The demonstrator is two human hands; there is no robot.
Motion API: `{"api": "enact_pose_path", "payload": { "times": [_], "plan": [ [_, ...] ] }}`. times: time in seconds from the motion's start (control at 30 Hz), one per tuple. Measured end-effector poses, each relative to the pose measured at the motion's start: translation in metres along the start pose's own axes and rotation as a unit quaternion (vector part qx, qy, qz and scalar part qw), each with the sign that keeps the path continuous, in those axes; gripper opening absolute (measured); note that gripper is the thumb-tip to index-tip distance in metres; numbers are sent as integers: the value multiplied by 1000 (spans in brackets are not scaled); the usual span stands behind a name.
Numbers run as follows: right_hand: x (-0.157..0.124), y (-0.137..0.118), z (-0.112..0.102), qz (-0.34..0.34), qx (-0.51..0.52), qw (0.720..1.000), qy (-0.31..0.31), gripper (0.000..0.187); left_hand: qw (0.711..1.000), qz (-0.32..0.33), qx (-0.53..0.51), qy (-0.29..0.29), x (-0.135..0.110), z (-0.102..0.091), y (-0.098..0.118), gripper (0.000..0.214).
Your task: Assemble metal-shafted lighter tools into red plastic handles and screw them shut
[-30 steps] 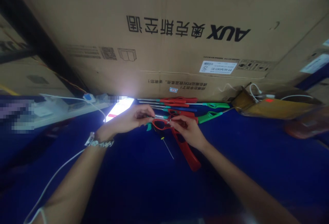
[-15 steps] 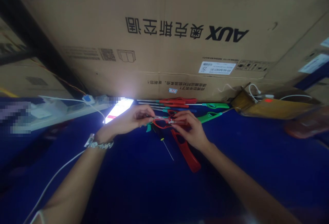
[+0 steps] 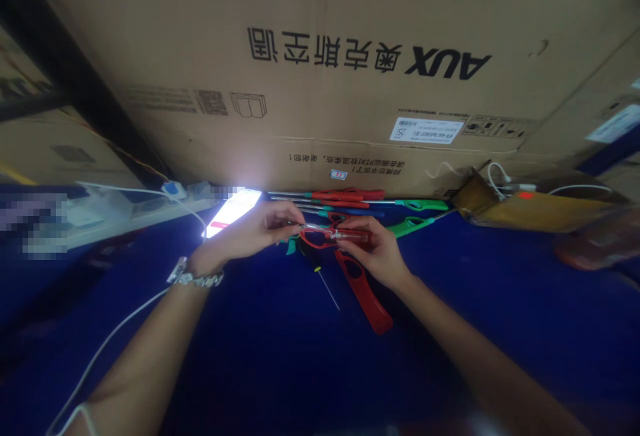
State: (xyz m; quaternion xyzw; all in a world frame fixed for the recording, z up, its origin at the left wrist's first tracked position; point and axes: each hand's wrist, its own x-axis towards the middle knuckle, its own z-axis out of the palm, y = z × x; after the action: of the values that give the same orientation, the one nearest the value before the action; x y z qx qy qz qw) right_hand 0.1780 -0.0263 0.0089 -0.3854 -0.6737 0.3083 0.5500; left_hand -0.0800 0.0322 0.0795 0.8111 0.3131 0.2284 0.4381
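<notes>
Both my hands meet over a red plastic handle shell [image 3: 363, 293] of a long-nosed lighter on the blue table [image 3: 300, 356]. My left hand [image 3: 260, 233] pinches a thin metal tube at the shell's front end. My right hand [image 3: 380, 249] is closed on the shell's upper part, fingers pressed on a small piece there. A thin needle-like tool [image 3: 327, 286] with a yellow tip lies just below my hands.
Several long lighters, red, blue and green [image 3: 415, 206], lie in a row against a big cardboard box [image 3: 320, 89]. A lit phone [image 3: 233, 209] and white cable [image 3: 115, 336] lie at left. An open brown box [image 3: 530, 206] with wires sits at right.
My hands stayed together on the red shell, shifting only slightly. My right fingers moved a little along its top.
</notes>
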Motion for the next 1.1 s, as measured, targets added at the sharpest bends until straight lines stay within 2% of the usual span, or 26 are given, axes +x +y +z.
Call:
{"api": "enact_pose_path", "payload": {
  "times": [0.07, 0.27, 0.4, 0.5, 0.6, 0.67, 0.77, 0.9, 1.0, 1.1],
  "plan": [
    [1, -1, -2, -21, -42, 999, -6, 22, 1000, 3, -2, 3, 0, 0, -1, 16],
    [3, -8, -5, -116, -105, 988, -3, 7, 1000, 1, -15, 0, 0, -2, -3, 16],
    [3, -9, -6, -122, -108, 987, -17, 9, 1000, -2, -27, 2, 0, -2, -2, 14],
    [2, -6, -3, -65, -56, 996, -21, 10, 1000, 0, -25, 5, 0, -2, 0, 13],
    [1, -4, 1, 9, 27, 1000, -3, 20, 1000, 3, -22, 4, 0, -2, 1, 13],
    [2, -4, 4, 35, 59, 998, 2, 24, 1000, 3, -23, 6, 0, -2, 1, 14],
    [4, -4, 4, 66, 87, 994, -2, 21, 1000, 3, -27, 9, 0, -2, 0, 14],
    [6, -2, 1, 155, 127, 979, -25, 48, 1000, -4, -19, 7, -1, -2, -3, 16],
    [6, -3, -2, 214, 137, 967, -31, 35, 1000, -12, -15, -1, -1, -2, -3, 16],
    [5, -4, -3, 199, 147, 969, 7, 28, 1000, -27, -2, -9, -2, -3, -2, 18]
  ]
}}
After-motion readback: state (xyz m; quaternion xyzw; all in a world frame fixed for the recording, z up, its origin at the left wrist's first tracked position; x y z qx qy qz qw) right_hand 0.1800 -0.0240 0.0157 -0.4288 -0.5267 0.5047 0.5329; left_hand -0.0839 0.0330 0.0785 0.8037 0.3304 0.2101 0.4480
